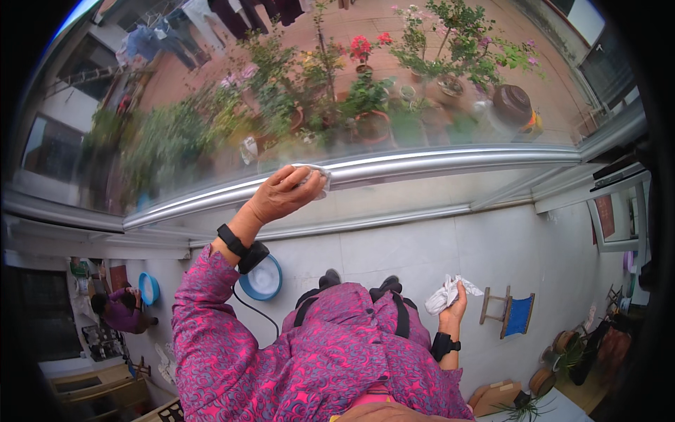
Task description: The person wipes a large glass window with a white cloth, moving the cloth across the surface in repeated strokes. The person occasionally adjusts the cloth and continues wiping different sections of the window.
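My left hand [285, 193] is closed around a pale cloth [320, 184], pressed against the silvery metal rail [436, 160] of a large window frame. Its arm is raised and stretched forward. Lower down at my right side, my right hand [455, 308] grips a crumpled white cloth [443, 295]. Above the rail, the glass pane [211, 126] looks hazy along its lower part. Both wrists wear black bands, and a black device with a cable hangs at the left one.
On the pale floor by my left arm stands a blue basin [261, 278] with whitish water. A folding stool with a blue seat [518, 316] is at my right. Another person [123, 309] is far left near a second blue basin [148, 288]. Potted plants [365, 105] stand beyond the glass.
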Demonstrator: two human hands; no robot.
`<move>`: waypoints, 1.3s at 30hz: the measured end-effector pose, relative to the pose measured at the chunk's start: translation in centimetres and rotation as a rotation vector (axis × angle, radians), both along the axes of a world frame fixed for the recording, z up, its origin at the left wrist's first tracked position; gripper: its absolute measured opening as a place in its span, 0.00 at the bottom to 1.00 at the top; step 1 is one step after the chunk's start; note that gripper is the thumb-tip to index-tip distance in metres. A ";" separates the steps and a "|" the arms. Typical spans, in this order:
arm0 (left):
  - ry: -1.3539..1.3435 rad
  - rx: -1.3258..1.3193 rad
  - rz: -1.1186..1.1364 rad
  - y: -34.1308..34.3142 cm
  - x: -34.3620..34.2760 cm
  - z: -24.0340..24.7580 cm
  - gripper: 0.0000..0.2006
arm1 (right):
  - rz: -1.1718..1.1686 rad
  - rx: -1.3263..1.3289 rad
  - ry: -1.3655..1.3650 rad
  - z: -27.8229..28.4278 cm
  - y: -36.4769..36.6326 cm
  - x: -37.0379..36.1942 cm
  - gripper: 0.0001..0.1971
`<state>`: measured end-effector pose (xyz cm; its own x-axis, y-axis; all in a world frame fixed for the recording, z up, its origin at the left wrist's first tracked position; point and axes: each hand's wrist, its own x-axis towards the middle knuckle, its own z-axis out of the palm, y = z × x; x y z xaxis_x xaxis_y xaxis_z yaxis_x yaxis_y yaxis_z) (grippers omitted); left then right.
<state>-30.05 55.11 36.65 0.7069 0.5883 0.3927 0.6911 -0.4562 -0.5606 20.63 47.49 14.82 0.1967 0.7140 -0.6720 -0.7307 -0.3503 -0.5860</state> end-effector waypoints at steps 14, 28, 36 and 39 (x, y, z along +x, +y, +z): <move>-0.160 -0.025 0.329 -13.7 -16.0 -0.3 0.25 | 0.140 0.011 -0.021 1.2 -0.8 -6.0 0.12; -1.588 0.615 0.690 -25.0 -27.8 -2.6 0.17 | 0.172 -0.030 -0.012 1.5 -2.6 -8.0 0.13; -2.350 0.685 0.031 -18.9 -24.6 -5.9 0.16 | 0.173 0.015 -0.031 2.2 -1.2 -8.4 0.11; -2.235 0.745 0.156 -18.2 -24.2 -6.0 0.16 | 0.192 0.020 -0.019 2.1 -1.0 -7.2 0.13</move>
